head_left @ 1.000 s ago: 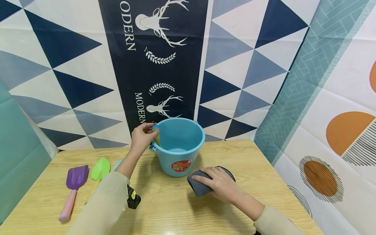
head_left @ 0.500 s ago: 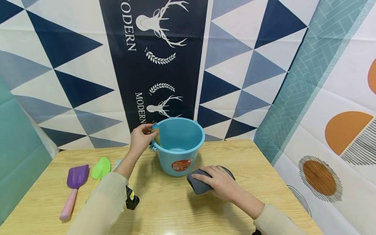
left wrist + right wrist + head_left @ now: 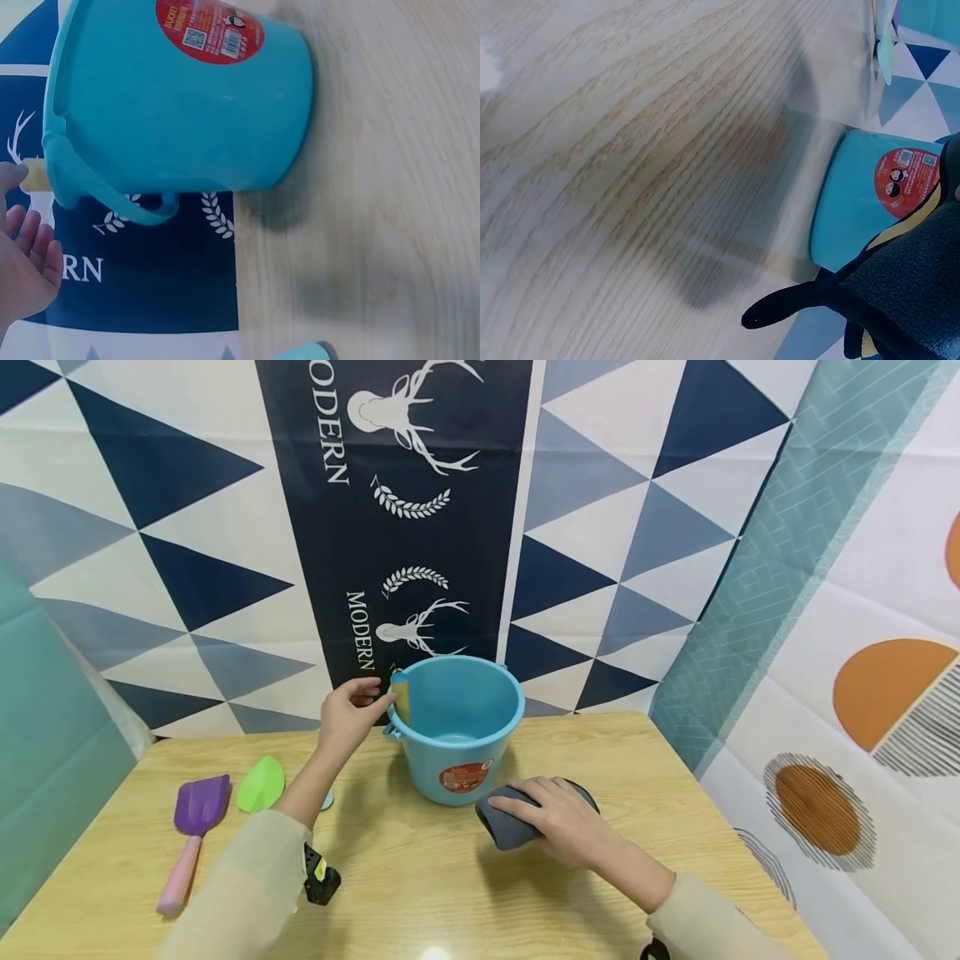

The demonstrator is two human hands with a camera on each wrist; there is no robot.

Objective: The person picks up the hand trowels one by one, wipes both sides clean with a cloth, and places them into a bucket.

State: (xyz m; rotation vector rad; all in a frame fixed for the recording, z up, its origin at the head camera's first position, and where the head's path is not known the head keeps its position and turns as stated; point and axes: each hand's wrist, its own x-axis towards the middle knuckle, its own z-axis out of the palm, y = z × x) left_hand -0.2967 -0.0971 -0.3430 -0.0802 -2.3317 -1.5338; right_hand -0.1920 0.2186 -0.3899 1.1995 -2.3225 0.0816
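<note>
A blue bucket [image 3: 429, 770] with a red oval label stands on the wooden table. Inside it, a yellow handle with a blue end [image 3: 402, 700] leans against the left rim; its lower part is hidden in the left wrist view. My left hand [image 3: 347, 720] is beside that handle with loose fingers, the thumb tip at or very near it; whether they touch I cannot tell. My right hand [image 3: 564, 823] grips a folded dark grey fabric item [image 3: 512, 828] just in front of the bucket, to the right. In the right wrist view its fuzzy cloth [image 3: 907, 289] shows black edging and a yellow strip.
To the left lie a purple scoop with a pink handle [image 3: 199, 810] and a green toy trowel [image 3: 262, 785], partly behind my left sleeve. A light-blue piece [image 3: 328, 799] peeks out past my left forearm. Patterned cloth walls [image 3: 600, 568] rise behind and on the right.
My left thumb and fingers have parted from their pinch on the yellow handle, and the hand has shifted slightly left. The handle stays in the bucket. My right hand keeps its grip.
</note>
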